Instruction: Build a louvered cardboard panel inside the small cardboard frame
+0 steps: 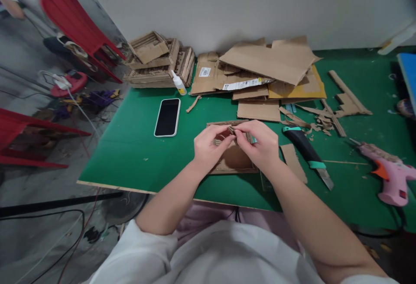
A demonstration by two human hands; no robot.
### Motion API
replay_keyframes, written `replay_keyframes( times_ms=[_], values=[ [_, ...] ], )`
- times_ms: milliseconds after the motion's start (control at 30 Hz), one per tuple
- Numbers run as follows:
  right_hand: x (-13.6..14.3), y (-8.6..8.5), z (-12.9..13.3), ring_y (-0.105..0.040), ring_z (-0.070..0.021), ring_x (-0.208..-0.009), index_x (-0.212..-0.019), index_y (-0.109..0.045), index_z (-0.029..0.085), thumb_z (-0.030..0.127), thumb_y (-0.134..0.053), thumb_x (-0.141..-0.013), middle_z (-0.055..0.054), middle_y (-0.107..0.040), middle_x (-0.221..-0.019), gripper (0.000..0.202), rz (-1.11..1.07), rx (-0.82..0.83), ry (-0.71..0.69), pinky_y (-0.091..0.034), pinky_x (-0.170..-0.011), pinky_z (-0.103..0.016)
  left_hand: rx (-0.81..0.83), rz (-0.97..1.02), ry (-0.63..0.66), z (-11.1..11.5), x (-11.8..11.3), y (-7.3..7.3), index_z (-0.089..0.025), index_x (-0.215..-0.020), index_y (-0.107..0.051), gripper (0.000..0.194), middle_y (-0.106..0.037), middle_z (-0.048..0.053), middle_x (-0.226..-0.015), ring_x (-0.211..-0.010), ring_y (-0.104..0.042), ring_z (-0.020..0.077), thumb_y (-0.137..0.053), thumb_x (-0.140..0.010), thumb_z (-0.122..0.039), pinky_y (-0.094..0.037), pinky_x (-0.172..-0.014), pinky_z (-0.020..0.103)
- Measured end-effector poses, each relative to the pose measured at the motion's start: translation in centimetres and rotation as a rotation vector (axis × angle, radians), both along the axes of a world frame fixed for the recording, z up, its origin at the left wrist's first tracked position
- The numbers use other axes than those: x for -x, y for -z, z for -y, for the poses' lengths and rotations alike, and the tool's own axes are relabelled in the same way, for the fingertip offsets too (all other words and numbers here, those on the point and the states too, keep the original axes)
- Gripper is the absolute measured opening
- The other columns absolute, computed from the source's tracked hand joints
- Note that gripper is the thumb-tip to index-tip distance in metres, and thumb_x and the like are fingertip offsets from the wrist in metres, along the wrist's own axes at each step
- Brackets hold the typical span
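Observation:
Both hands meet above a shallow cardboard box [232,171] near the table's front edge. My left hand [209,143] is closed, thumb and fingers pinching a small piece of cardboard [232,130]. From the other side, my right hand [260,143] pinches the same small piece with thumb and forefinger. The fingers cover much of that piece and part of the box behind it. Just right of my right hand lie a cardboard strip [294,162] and a black and teal utility knife [307,152] with its blade out.
A phone [167,117] and a glue bottle [178,83] lie to the left. Stacked cardboard trays [156,61] stand behind them. Cardboard sheets [269,61] are piled at the back, scraps [323,121] to their right. A pink glue gun [386,169] rests at far right.

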State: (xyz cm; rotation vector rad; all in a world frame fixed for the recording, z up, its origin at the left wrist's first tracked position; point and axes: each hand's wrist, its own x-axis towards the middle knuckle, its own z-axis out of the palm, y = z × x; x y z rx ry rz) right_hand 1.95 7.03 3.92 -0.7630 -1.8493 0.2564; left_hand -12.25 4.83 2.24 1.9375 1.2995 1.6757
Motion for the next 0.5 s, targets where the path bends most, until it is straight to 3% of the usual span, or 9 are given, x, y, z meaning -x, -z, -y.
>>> replay_keyframes(
  times_ms=[500],
  values=[
    [-0.32,0.16,-0.10,-0.064,-0.0145,-0.078,-0.087,-0.061,0.021,0.013,-0.054,-0.079,-0.004,-0.069,-0.083,0.013,0.063,-0.055,-0.015,-0.053,-0.069,-0.028,-0.032,-0.051,-0.023,-0.03,0.09,-0.07,-0.017,-0.092,-0.063,0.016,-0.066,0.001,-0.078,-0.063,-0.059,0.0075,-0.064,-0.077,-0.022,-0.051,-0.055,0.017]
  ],
)
